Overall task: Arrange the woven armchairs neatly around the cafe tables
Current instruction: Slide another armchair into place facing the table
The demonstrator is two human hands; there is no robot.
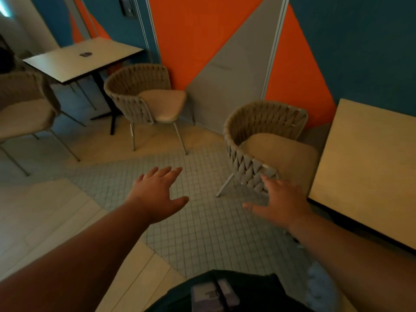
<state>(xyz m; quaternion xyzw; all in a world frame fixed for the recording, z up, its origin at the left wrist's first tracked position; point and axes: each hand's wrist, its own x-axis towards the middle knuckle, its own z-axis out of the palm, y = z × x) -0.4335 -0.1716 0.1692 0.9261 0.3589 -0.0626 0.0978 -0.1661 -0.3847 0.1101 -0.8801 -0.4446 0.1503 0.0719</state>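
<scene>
Against the left edge of the near tabletop (369,167) sits the woven armchair (258,145) I am after, its seat turned toward that tabletop and its curved woven back toward the orange, grey and teal wall (213,41). I have my right hand (281,201) at the chair's near armrest, fingers (267,180) spread and released; the tips overlap the woven edge, though I cannot tell whether they touch it. My left hand (157,194) is well left of this chair, over the small-tiled floor (202,221), palm down, fingers loose and holding nothing.

Further left of the chair and nearer the wall stands a second woven armchair (144,97), its cushioned seat pointing back toward the first chair. Just beyond it is the far tabletop (83,57) on a dark pedestal, carrying a small dark object (85,54) too blurred to name. A third woven armchair (24,109) sits at the far left, partly cut off by the frame. Nearest to me, below the first chair, I see dark clothing (225,291) at the bottom edge.
</scene>
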